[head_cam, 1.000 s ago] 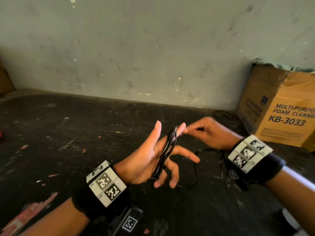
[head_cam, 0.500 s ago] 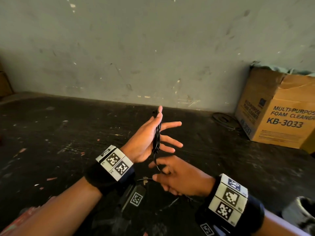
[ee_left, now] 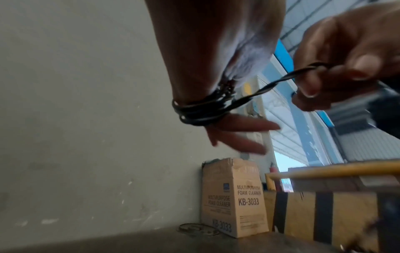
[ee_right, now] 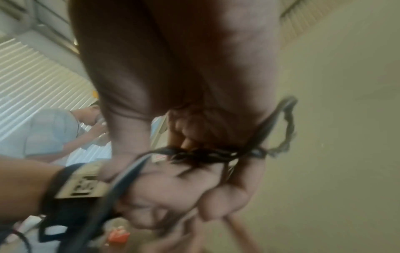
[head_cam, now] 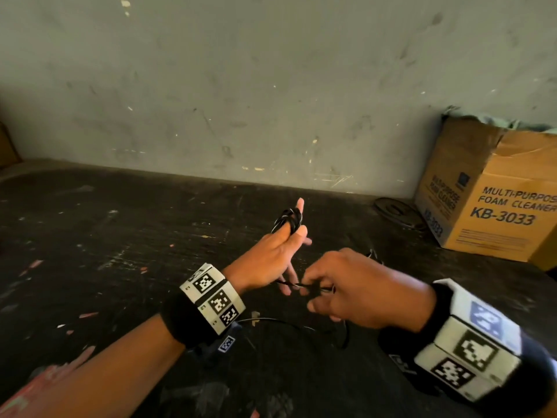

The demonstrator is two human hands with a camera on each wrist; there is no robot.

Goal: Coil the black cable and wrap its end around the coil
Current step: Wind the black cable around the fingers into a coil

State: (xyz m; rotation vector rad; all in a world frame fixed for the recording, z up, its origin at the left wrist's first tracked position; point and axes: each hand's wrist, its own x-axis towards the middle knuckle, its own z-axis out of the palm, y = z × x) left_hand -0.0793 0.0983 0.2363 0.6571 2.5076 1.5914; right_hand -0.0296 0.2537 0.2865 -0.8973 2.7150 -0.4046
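hidden: in the head view the right hand [head_cam: 358, 292] turns its back to the camera, so its fingertips and the run of cable under the palm are covered; the lower end of the coil is behind the left hand [head_cam: 272, 256].
blurred: the right wrist view is smeared; only dark strands crossing a palm can be read there, not how many turns.
cut off: the cardboard box [head_cam: 494, 194] runs off the right edge of the head view; its print reads "multi-purpose foam cleaner kb-3033".
black cable [ee_left: 203, 111]: held above the dark table [head_cam: 120, 236], not lying on it, apart from a slack loop that trails low between the two wrists.
coil: several turns looped around the left hand's raised fingers, bunched tight near the finger bases in the left wrist view.
long axis: the coil stretches along the left hand, from the top finger down toward the palm, pointing up and away toward the wall [head_cam: 271, 86].
free end: a twisted strand leaves the coil and runs across to the right hand, taut, roughly level.
left hand fingers: spread and mostly straight, carrying the turns, not curled round them.
right hand fingers: curled, thumb and fingertips pinching the strand.
spacing: the hands are near each other, joined only by the strand.
behind: a thin wire ring [head_cam: 394, 208] lies flat on the table just beside the box.
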